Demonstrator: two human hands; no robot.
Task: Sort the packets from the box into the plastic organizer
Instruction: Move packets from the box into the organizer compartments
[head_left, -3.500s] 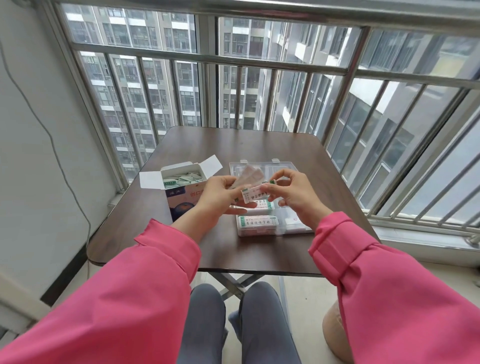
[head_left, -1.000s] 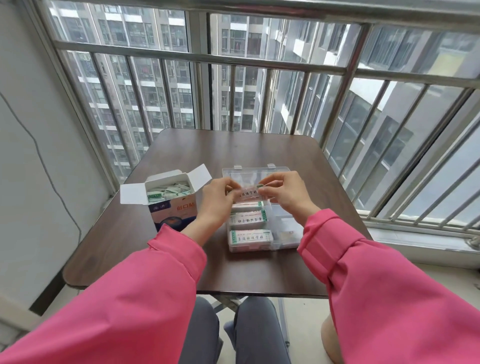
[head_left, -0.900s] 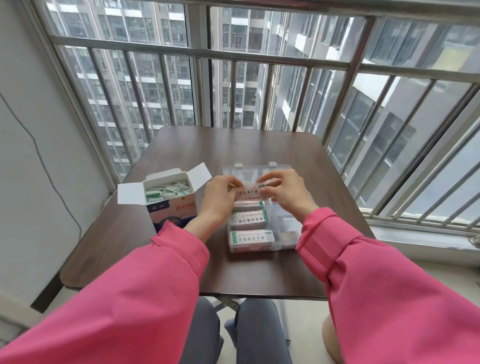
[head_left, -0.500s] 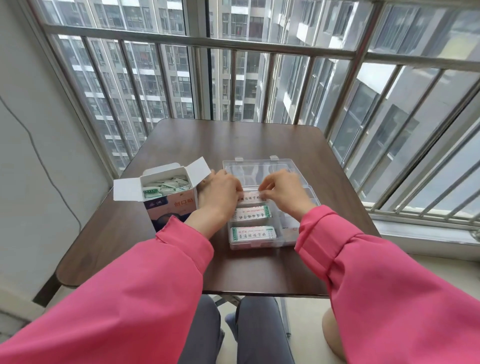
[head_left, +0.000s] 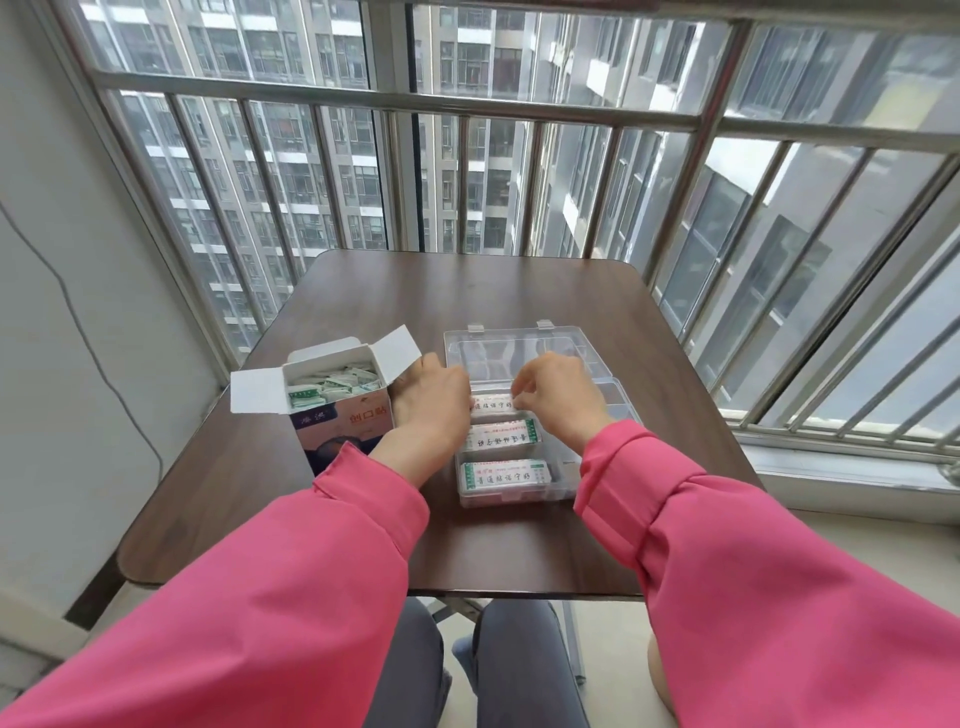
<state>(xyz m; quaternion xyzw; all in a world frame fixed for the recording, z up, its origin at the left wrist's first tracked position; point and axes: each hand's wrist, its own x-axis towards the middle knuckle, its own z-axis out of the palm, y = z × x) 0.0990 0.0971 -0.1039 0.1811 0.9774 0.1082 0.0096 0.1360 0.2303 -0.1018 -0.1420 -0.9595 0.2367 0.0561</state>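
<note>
A clear plastic organizer (head_left: 566, 475) lies open in the middle of the brown table, its lid (head_left: 519, 345) folded back. Stacks of white packets with green ends fill its left compartments: a near stack (head_left: 505, 475), a middle stack (head_left: 501, 435), and a far stack (head_left: 491, 404). My left hand (head_left: 431, 402) and my right hand (head_left: 558, 397) both pinch the far stack by its ends, low in its compartment. The open cardboard box (head_left: 340, 410) with several loose packets (head_left: 332, 387) stands just left of my left hand.
The table (head_left: 519, 291) sits against a metal window railing (head_left: 467, 109) at its far side and right. A white wall with a thin cable (head_left: 78, 322) runs along the left. My knees (head_left: 467, 670) show below the near table edge.
Both hands have lowered the held packets from above the organizer down into its far left compartment. The camera view has shifted slightly downward.
</note>
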